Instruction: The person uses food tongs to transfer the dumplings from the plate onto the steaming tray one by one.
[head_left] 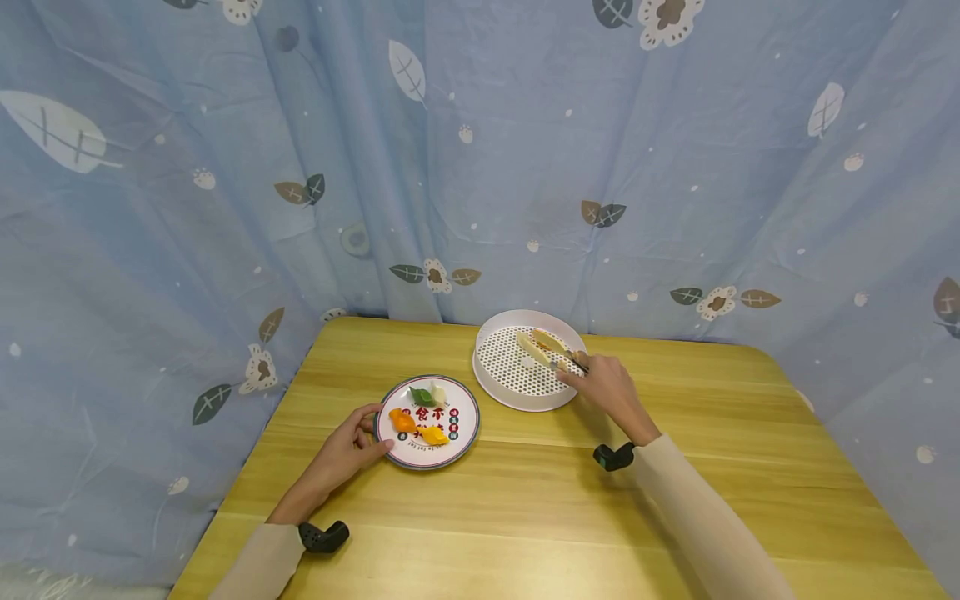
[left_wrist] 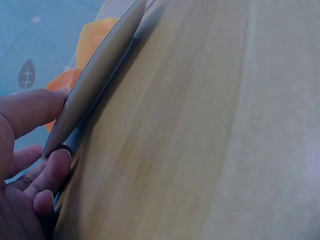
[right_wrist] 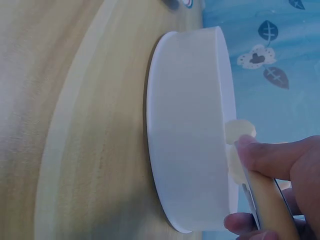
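So basically it's a yellowish wood-grain desk (head_left: 465, 533) with rounded back corners, a patch of glare near the front edge. Pale blue fabric (head_left: 517, 150) hangs behind it and down both sides, kinda wrinkly, printed with leaves, flowers and little paw prints. At bottom left there's some pale fluffy stuff (head_left: 45, 583) beside the desk.

Left hand (head_left: 337, 454) has its fingers gripping the near-left rim of a white printed plate (head_left: 467, 417) sitting left of center. On that are four small food pieces: orange (head_left: 402, 420), yellow (head_left: 434, 435), green (head_left: 422, 397) and whitish (head_left: 439, 395). Right hand (head_left: 609, 387) has its fingers wrapped on some tongs (head_left: 531, 346), tips over a round white perforated steamer tray (head_left: 525, 402) by the back edge. Can't tell if the tips hold anything.
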